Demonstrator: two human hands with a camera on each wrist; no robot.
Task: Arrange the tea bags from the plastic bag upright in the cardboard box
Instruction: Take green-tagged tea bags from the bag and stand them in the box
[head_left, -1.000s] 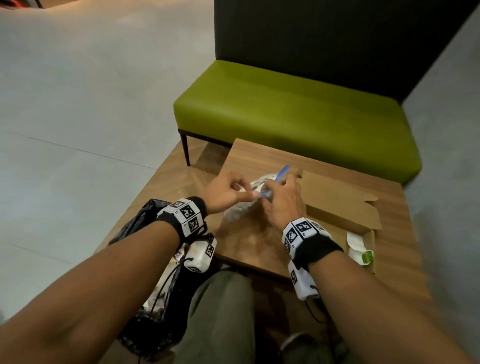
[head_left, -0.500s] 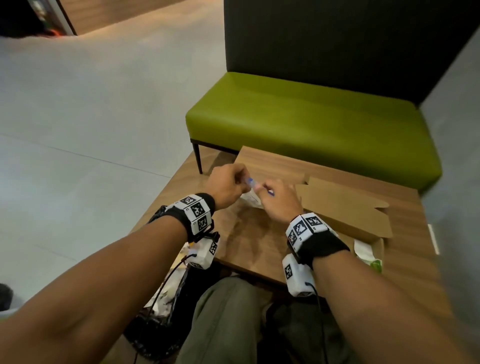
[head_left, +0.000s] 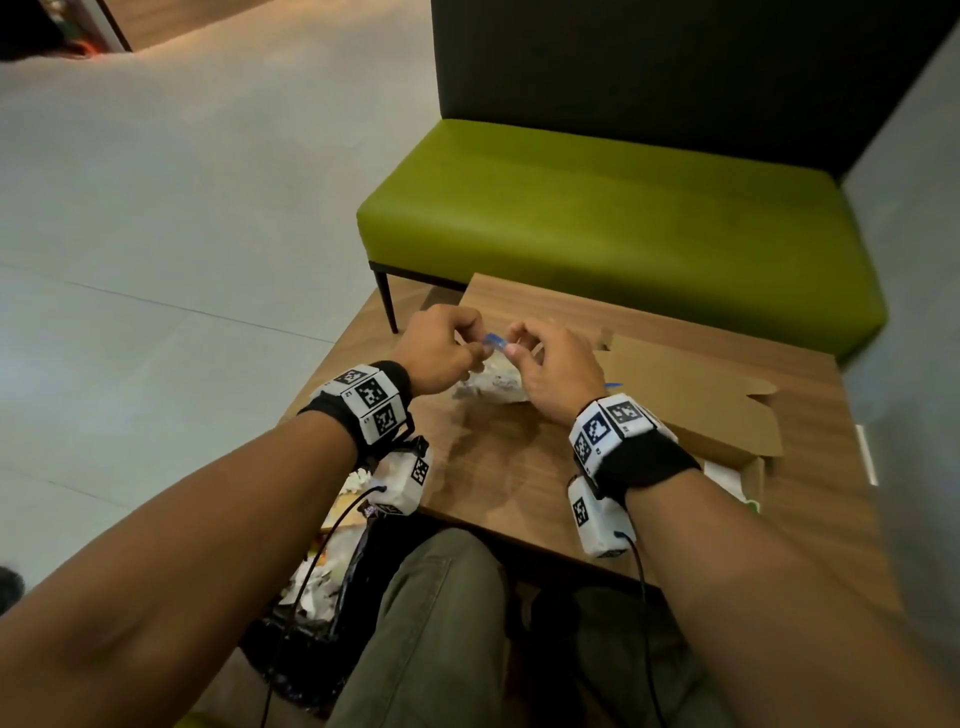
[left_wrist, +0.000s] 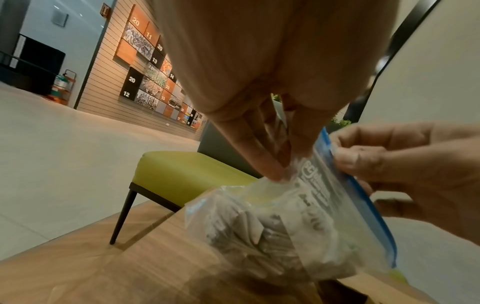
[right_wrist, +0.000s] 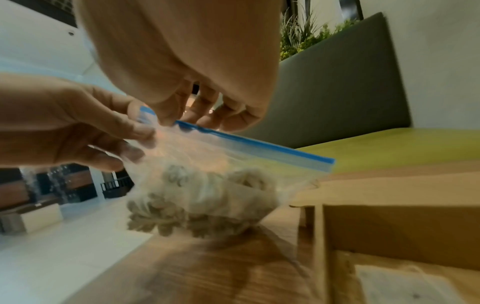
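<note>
Plastic bag (head_left: 491, 382) pinched between both hands, above table (head_left: 498, 467)

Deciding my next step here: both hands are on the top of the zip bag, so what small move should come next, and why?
Probably pull the two sides of the blue zip strip apart. The left hand and right hand each pinch the plastic bag at one end of its top, the rest of the strip looks sealed, and the tea bags are all inside. The cardboard box lies open beside it.

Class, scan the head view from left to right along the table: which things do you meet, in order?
Left hand → plastic bag → right hand → cardboard box.
</note>
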